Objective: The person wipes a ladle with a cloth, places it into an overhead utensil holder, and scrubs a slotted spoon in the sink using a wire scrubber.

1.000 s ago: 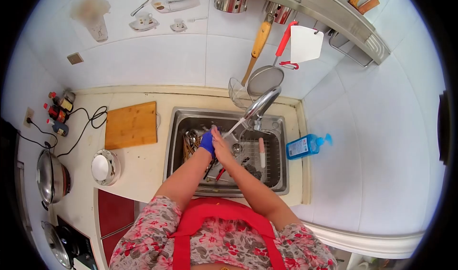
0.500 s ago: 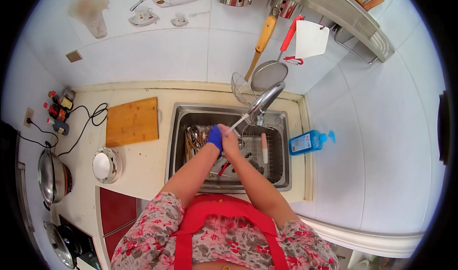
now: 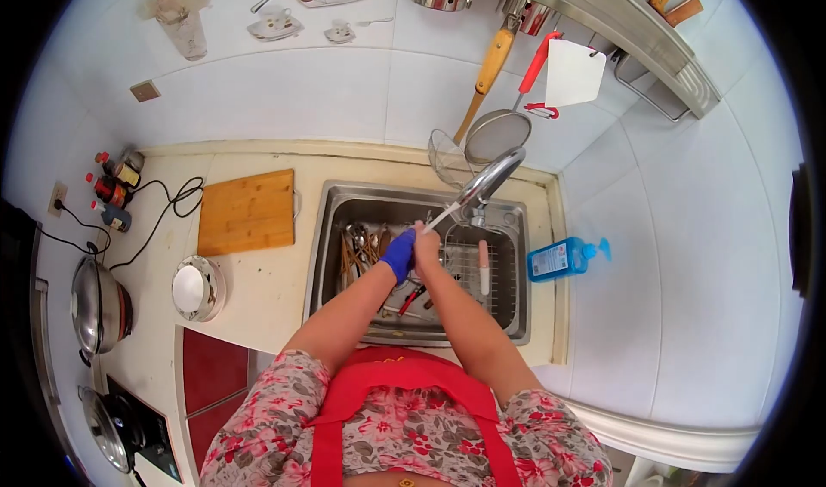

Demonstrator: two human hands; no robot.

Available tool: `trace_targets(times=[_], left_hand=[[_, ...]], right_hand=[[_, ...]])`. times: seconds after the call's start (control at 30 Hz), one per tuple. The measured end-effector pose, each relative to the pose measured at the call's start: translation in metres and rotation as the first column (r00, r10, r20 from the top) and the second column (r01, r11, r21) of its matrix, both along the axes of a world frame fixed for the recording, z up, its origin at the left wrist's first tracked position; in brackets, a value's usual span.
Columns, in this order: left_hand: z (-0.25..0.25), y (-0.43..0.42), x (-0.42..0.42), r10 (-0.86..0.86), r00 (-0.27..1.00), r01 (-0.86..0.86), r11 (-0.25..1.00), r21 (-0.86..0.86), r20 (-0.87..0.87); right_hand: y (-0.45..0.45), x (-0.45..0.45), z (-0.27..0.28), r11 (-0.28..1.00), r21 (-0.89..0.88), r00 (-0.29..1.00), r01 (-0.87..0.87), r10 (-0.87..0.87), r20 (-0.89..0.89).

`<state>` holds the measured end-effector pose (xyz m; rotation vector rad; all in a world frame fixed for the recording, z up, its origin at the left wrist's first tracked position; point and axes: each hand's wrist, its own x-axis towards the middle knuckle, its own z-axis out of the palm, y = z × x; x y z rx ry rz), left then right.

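Under the faucet (image 3: 495, 177), my two hands are pressed together over the steel sink (image 3: 316, 268), in the stream of water. A blue covering that looks like a glove is on my left hand (image 3: 398, 255), whose fingers curl in against the other hand. Bare and closed, my right hand (image 3: 425, 248) sits right beside it. Whatever is between them is hidden. Below and left of my hands, spoons and chopsticks (image 3: 360, 246) lie in the sink. A red-handled utensil (image 3: 411, 299) rests near my wrists. A pink-and-white handled thing (image 3: 483, 268) lies on a wire rack at the right.
A blue soap bottle (image 3: 557, 259) stands right of the sink. To the left are a wooden cutting board (image 3: 247, 212), stacked bowls (image 3: 196, 289), sauce bottles (image 3: 112, 190) and a metal pot (image 3: 96, 306). Strainers (image 3: 497, 136) hang on the wall behind the faucet.
The whole view has shifted slightly, moving the scene right in the picture. My hands stay together under the water, with the left tilted a little more toward the right.
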<state>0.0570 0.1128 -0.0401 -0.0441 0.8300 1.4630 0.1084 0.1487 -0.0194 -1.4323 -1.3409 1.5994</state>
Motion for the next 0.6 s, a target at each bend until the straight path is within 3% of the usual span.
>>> trace_targets(times=[0.07, 0.1, 0.13, 0.17, 0.27, 0.3, 0.33, 0.4, 0.43, 0.5, 0.53, 0.6], left_hand=[[-0.008, 0.002, -0.007, -0.029, 0.996, 0.028, 1.000, -0.011, -0.084], [0.001, -0.006, -0.017, -0.169, 0.760, 0.075, 0.982, -0.175, -0.627], [0.004, -0.010, -0.025, -0.230, 0.418, 0.058, 0.972, -0.227, -0.879], [0.008, -0.013, -0.034, -0.301, -0.001, -0.051, 0.953, -0.300, -0.954], [-0.027, -0.012, -0.061, -0.180, -0.011, 0.065, 0.981, -0.181, -0.984], [-0.002, -0.014, -0.050, -0.171, 0.258, -0.093, 0.975, -0.200, -0.951], [0.016, -0.018, -0.040, -0.172, 0.259, -0.089, 0.976, -0.201, -0.951], [0.042, -0.025, -0.022, -0.070, 0.217, 0.069, 0.996, -0.057, -0.974], [0.055, -0.026, -0.019, -0.071, 0.217, 0.070, 0.996, -0.057, -0.974], [0.075, -0.024, -0.018, -0.414, 0.127, 0.088, 0.910, -0.405, -0.901], [0.058, -0.021, -0.026, -0.415, 0.127, 0.089, 0.909, -0.406, -0.901], [0.010, -0.013, -0.051, -0.319, -0.035, -0.080, 0.946, -0.315, -0.947]], right_hand=[[0.008, 0.002, -0.004, 0.982, -0.188, 0.995, 0.018, -0.037, -0.096], [0.013, 0.006, -0.006, 0.981, -0.191, 0.995, 0.018, -0.037, -0.097], [0.022, 0.013, -0.008, 0.939, -0.327, 0.960, -0.102, 0.007, -0.278], [0.032, 0.020, -0.009, 0.871, -0.429, 0.891, -0.239, 0.021, -0.454], [0.043, 0.044, 0.010, 0.839, -0.456, 0.859, -0.298, 0.027, -0.512], [0.055, 0.050, -0.014, 0.820, -0.427, 0.818, -0.382, 0.085, -0.569], [0.054, 0.050, -0.014, 0.821, -0.427, 0.819, -0.379, 0.082, -0.569], [0.049, 0.041, -0.012, 0.791, -0.493, 0.807, -0.361, 0.000, -0.591], [0.045, 0.039, -0.003, 0.792, -0.493, 0.807, -0.360, -0.001, -0.591], [0.036, 0.035, 0.012, 0.777, -0.512, 0.886, -0.367, 0.124, -0.447], [0.032, 0.035, 0.011, 0.777, -0.513, 0.886, -0.366, 0.123, -0.447], [0.028, 0.038, 0.009, 0.819, -0.259, 0.835, -0.512, 0.402, -0.376]])
